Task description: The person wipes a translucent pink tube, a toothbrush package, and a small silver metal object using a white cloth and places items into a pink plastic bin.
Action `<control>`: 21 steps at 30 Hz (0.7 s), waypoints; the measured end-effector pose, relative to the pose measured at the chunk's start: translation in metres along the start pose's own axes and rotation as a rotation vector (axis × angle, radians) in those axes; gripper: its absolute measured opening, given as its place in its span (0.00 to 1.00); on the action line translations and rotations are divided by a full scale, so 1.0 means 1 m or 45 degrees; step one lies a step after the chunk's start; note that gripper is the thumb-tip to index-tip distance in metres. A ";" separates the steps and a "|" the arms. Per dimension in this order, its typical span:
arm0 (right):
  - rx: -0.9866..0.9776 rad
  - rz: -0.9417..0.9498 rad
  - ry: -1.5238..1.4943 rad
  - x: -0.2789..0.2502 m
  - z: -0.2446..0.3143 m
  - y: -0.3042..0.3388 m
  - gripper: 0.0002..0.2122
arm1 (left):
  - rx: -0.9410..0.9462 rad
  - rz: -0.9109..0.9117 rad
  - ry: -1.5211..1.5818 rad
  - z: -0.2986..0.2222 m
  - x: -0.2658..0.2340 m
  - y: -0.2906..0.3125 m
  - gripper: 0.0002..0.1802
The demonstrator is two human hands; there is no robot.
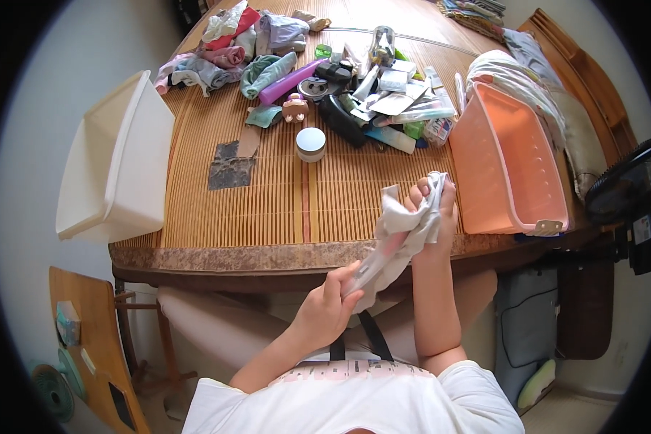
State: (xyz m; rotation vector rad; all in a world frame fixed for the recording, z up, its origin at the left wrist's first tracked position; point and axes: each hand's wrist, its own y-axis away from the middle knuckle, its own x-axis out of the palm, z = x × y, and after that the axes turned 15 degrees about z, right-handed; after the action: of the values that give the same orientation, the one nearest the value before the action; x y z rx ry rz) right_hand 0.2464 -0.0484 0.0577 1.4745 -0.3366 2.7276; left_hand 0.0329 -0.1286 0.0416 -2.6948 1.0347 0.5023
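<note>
My left hand (321, 311) is closed on the near end of a long, translucent, whitish item (372, 267) with a pinkish part. Its exact kind I cannot make out. A crumpled white cloth (401, 219) lies around and along this item, and my right hand (434, 202) grips the cloth's far end with curled fingers. Both hands are raised above my lap, close to the mat's front edge. Beyond them, on the bamboo mat (253, 217), stands a round jar with a white lid (311, 143).
A white bin (137, 166) lies on its side at the left, an orange bin (477, 166) at the right. Farther back are rolled clothes (228, 54), a purple cylinder (289, 83) and a pile of bottles and tubes (390, 101). A black fan (629, 195) stands far right.
</note>
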 end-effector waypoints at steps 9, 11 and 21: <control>0.205 -0.107 0.557 0.044 -0.062 0.035 0.21 | 0.045 -0.166 -0.409 0.016 0.001 -0.008 0.24; 0.374 -0.131 0.310 0.041 -0.049 0.024 0.25 | 0.167 -0.209 -0.506 0.010 -0.004 -0.011 0.24; 0.287 0.101 0.406 0.040 -0.061 0.045 0.15 | 0.040 -0.394 -0.275 0.017 -0.031 -0.020 0.40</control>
State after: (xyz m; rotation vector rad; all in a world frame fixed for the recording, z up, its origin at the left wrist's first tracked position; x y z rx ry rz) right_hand 0.1685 -0.0833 0.0510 1.0508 -0.0806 3.0851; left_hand 0.0208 -0.0894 0.0395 -2.6315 0.5519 0.6881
